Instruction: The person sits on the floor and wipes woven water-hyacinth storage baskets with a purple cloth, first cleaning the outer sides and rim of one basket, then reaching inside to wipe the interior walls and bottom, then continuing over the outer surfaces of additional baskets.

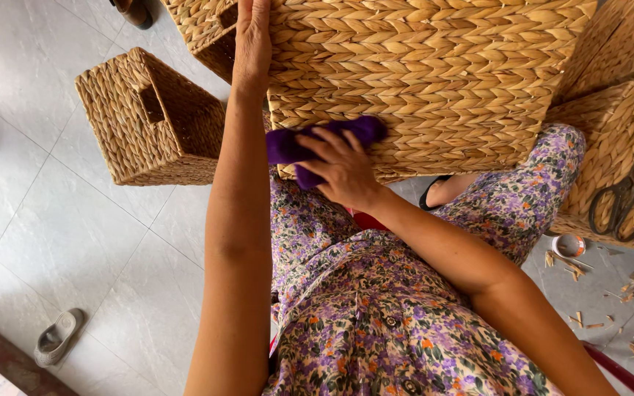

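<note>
A large woven straw basket (434, 73) rests on my lap, its flat side turned up. My left hand (251, 40) grips the basket's left edge near the top of the view. My right hand (339, 169) presses a purple cloth (365, 130) against the basket's near edge, fingers curled over it. The cloth bunches out on both sides of the hand. I am seated, wearing a purple flowered dress (361, 308).
A smaller woven basket (148, 121) with a handle cutout lies on the white tiled floor at left. More baskets (618, 125) stack at right, with dark scissors (625, 198) on one. A tape roll (570, 246), straw scraps and a sandal (56, 337) lie on the floor.
</note>
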